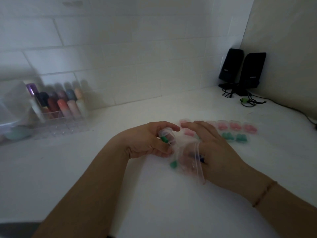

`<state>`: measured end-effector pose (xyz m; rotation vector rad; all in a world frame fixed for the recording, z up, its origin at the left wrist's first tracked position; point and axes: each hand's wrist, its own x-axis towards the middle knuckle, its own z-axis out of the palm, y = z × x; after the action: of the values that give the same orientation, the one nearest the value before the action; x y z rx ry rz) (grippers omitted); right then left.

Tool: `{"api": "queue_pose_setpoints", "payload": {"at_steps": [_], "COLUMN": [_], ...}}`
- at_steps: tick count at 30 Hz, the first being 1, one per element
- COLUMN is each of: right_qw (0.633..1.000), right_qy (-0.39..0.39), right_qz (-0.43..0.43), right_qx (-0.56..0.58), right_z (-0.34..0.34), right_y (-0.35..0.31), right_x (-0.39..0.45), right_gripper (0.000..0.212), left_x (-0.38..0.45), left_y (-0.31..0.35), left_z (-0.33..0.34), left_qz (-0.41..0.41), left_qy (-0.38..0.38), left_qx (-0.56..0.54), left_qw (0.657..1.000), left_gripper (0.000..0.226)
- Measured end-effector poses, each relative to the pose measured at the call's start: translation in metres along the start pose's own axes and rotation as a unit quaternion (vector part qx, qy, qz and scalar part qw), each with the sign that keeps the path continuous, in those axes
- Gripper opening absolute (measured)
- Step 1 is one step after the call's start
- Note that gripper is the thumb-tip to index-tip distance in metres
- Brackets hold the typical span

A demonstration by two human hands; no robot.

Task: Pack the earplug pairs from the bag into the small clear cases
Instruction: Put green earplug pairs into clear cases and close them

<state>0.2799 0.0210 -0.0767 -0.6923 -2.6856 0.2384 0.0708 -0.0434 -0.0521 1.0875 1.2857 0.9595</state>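
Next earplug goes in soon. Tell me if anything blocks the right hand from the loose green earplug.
The clear bag does: the right hand lies on its far side from the green earplug. Blur hides whether the plug is inside the bag.

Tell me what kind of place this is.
Probably a home desk or vanity corner: a white counter against a tiled wall, two black speakers in the corner, and a clear organizer of cosmetics-like tubes.

dim white tiled wall, counter
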Motion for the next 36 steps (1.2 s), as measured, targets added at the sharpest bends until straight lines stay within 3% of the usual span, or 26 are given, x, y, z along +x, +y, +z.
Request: {"api": "queue_pose_setpoints", "payload": {"at_steps": [6,11,14,17,22,26,28,32,36], "right_qw": [0.999,0.997,0.996,0.998,0.998,0.996,0.994,0.994,0.991], "right_qy": [-0.027,-0.054,-0.018,0.006,0.001,-0.034,-0.054,-0.062,-0.022], "right_qz": [0.031,0.057,0.073,0.060,0.046,0.027,0.020,0.004,0.010], "right_qx": [-0.031,0.020,0.052,0.030,0.048,0.076,0.088,0.086,0.130], "right_z": [-0.003,-0.001,0.000,-0.003,-0.025,-0.049,-0.062,-0.079,-0.088], "right_y": [-0.009,-0.013,-0.010,0.001,0.014,0.025,0.038,0.077,0.109], "right_x": [-0.001,0.001,0.000,-0.002,-0.008,-0.013,-0.018,-0.032,-0.041], "right_gripper": [0.042,0.080,0.071,0.045,0.045,0.009,0.029,0.040,0.050], "left_x": [0.000,0.001,0.002,0.001,0.001,0.001,0.000,0.002,0.001], "left_y": [0.001,-0.001,-0.001,-0.002,-0.001,-0.001,-0.002,-0.001,0.003], "left_z": [0.001,0.002,0.002,0.002,0.002,0.003,0.003,0.001,-0.001], "left_qz": [0.002,0.000,-0.004,-0.004,-0.008,-0.011,-0.010,-0.009,0.008], "left_qy": [-0.011,-0.015,-0.008,0.004,0.006,0.011,0.013,0.031,0.076], "left_qx": [0.004,0.002,0.009,0.016,0.031,0.030,0.026,0.004,-0.009], "left_qw": [1.000,1.000,1.000,1.000,0.999,0.999,1.000,0.999,0.997], "left_gripper": [0.063,0.063,0.063,0.063,0.063,0.060,0.057,0.044,0.030]}}
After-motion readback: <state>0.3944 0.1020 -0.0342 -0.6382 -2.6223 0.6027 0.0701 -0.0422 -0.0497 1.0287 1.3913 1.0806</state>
